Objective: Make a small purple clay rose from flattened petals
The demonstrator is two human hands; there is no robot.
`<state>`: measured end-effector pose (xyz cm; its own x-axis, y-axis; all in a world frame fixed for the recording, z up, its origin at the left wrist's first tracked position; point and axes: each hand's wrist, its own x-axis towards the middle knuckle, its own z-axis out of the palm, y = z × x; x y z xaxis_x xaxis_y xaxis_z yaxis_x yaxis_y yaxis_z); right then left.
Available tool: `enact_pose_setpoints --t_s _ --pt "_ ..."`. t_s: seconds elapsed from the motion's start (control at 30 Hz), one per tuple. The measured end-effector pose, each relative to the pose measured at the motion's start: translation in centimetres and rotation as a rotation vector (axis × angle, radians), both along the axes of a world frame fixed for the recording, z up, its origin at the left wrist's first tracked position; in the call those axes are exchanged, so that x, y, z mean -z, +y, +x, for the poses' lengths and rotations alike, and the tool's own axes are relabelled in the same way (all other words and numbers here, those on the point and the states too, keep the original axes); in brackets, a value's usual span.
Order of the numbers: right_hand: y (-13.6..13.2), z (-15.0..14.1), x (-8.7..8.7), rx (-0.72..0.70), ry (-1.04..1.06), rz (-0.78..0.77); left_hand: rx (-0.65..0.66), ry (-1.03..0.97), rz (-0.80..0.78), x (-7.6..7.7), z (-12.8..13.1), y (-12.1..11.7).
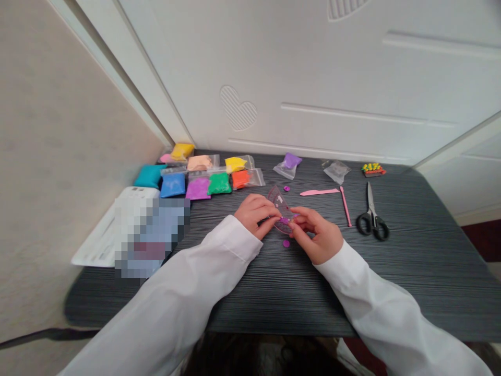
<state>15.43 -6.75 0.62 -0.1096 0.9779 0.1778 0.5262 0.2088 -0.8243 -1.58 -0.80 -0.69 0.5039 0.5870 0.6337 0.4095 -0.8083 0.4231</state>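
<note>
My left hand (254,213) is closed, its fingertips on the left side of a thin clear plastic piece with a pointed top and purplish marks (276,196). A small bit of purple clay (284,221) lies between my two hands, against the plastic. My right hand (319,236) pinches at the purple clay with thumb and forefinger; its other fingers are curled. One small purple clay piece (286,188) sits on the table just beyond the plastic, and a flat purple clay disc (286,243) rests nearer to me, below my fingertips.
Several bags of coloured clay, such as a green one (219,184), stand at the back left. A white tray (94,245) and a blurred item are at left. Rightward lie pink modelling tools (319,192), black scissors (371,214), a clear bag (336,171) and a yellow-green clay model (373,169).
</note>
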Motion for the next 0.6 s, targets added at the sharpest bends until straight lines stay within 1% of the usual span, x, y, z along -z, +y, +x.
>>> enact_pose_setpoints --t_s 0.13,0.37,0.6 --pt "-0.03 -0.01 -0.08 0.006 -0.003 0.005 -0.006 0.026 -0.039 -0.16 -0.03 -0.17" --pt "0.08 -0.14 0.41 0.055 0.01 0.053 -0.001 0.039 -0.08 -0.24 -0.09 -0.3" --pt "0.02 -0.17 0.15 0.024 0.016 0.061 0.018 0.021 -0.072 -0.04 -0.35 0.25"
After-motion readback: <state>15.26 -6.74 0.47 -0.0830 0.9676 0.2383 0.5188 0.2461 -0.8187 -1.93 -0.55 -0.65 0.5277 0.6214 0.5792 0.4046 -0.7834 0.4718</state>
